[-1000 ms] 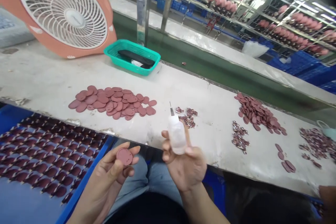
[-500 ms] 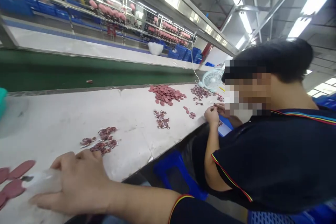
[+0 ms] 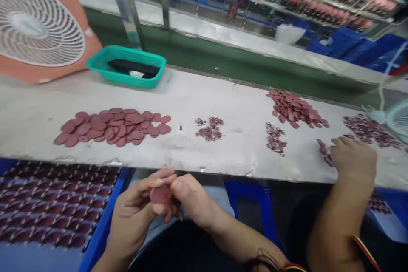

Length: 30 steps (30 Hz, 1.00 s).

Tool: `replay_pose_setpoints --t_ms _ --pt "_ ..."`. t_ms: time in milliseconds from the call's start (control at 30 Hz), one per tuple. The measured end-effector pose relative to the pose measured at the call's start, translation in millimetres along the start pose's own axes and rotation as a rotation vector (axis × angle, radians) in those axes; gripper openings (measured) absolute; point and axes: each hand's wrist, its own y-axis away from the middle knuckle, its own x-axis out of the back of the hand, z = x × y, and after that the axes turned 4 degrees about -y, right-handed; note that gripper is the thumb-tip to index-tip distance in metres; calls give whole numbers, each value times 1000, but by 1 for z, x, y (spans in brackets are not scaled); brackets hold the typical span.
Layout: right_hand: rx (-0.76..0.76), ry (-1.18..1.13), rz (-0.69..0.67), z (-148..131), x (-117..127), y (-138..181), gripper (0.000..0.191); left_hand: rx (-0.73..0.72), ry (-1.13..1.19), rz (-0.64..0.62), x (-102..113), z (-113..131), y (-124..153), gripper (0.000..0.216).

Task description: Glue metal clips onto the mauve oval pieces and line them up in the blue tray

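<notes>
In front of my body, below the table edge, my left hand [image 3: 132, 210] is closed on a flat dusky-pink oval disc [image 3: 160, 194], its face turned up between thumb and fingers. My right hand [image 3: 194, 199] meets it from the right, thumb and fingers pinched at the disc's upper right edge. Whether a small part sits in that pinch is hidden. A heap of similar pink discs [image 3: 108, 127] lies on the table beyond my hands. To its right is a small cluster of dark reddish, shiny pieces [image 3: 210, 129].
A blue crate [image 3: 105, 216] at left holds rows of dark reddish parts. Behind stand a teal basket [image 3: 127, 80] with a black item and an orange fan [image 3: 76, 21]. At right a co-worker's hand [image 3: 353, 157] reaches over the white table [image 3: 236, 153], near more discs [image 3: 295, 110].
The view has swung left and down. My right hand, earlier on the table beside discs and a whitish translucent thing, has come to my left hand at the disc. The co-worker's arm now reaches over the table.
</notes>
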Motion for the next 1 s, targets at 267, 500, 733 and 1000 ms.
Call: replay_pose_setpoints --t_ms 267,500,733,1000 --pt "-48 66 -71 4 -14 4 53 -41 145 12 -10 12 -2 26" --pt "-139 266 -46 33 6 13 30 -59 373 -25 -10 25 -5 32" --pt "-41 204 -23 45 0 6 35 -46 378 -96 -10 26 -4 29" --pt "867 755 348 12 -4 22 23 -96 268 -80 -9 29 0 29"
